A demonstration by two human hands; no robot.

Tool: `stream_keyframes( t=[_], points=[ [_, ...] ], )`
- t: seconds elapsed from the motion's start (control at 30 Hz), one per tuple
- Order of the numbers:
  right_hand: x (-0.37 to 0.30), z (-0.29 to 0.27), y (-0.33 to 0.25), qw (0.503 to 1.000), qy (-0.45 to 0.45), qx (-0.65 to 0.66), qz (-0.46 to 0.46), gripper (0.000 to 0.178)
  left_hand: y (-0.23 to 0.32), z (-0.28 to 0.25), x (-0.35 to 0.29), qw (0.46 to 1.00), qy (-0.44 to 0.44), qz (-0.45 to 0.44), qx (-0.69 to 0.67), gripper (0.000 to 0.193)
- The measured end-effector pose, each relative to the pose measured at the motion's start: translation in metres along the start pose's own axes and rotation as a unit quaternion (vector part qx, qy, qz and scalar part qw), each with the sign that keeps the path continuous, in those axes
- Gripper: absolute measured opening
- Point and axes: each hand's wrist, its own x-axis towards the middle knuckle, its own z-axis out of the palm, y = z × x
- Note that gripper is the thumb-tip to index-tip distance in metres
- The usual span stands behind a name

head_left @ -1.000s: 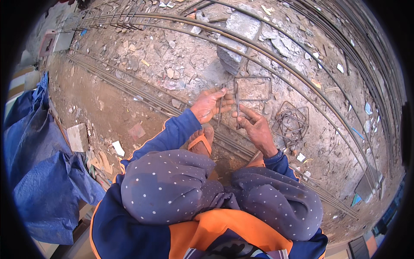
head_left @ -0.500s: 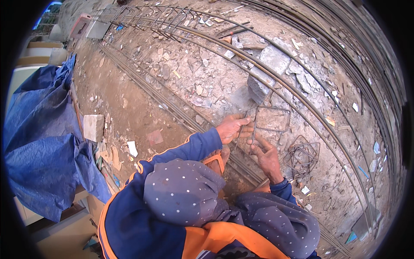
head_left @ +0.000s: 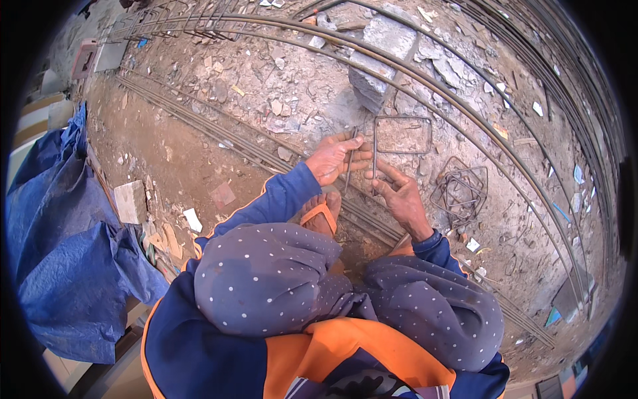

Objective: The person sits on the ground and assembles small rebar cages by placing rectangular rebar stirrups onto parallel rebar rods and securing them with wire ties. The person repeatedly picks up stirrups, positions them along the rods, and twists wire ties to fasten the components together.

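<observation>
My left hand (head_left: pixel 337 158) pinches a short dark metal rod (head_left: pixel 349 169) between thumb and fingers, its length pointing away from me. Just to the right, my right hand (head_left: pixel 401 201) grips the straight end of a rectangular bent-steel stirrup (head_left: pixel 403 153). The stirrup's loop extends past my fingertips, over the dusty ground. Between the two hands is a narrow gap. Right of my right hand lies a small heap of bent stirrups (head_left: pixel 460 193) on the ground.
Long rebars (head_left: pixel 392 64) curve across the far and right side, joining a tied rebar cage (head_left: pixel 179 25). Thin rods (head_left: pixel 259 156) run beneath my hands. A broken concrete block (head_left: pixel 367 88) lies ahead. At left are a blue tarp (head_left: pixel 73 266) and a small block (head_left: pixel 131 201).
The view has shifted, so hands and ground sit higher in the picture. Both hands keep their grips on the rod and the stirrup.
</observation>
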Motion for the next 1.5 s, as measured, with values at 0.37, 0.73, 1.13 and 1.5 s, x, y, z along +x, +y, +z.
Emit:
stream_keyframes(
  t=[0.37,0.73,1.13,1.5],
  points=[
    [-0.003,0.011,0.001,0.998,0.018,-0.009,-0.062,0.049,0.000,0.002,-0.002,1.000,-0.004,0.008,-0.010,0.027],
    [0.005,-0.011,0.031,0.887,-0.052,0.459,-0.007,0.052,0.000,-0.014,0.000,0.993,0.103,0.052,0.021,0.026],
    [0.010,-0.012,0.047,0.983,0.023,0.183,-0.009,0.051,0.005,-0.008,-0.004,0.996,0.074,0.002,0.042,0.029],
    [0.053,-0.092,0.028,0.759,0.276,-0.564,-0.174,0.059,0.006,-0.001,-0.005,0.997,0.061,-0.017,0.044,0.036]
  ],
)
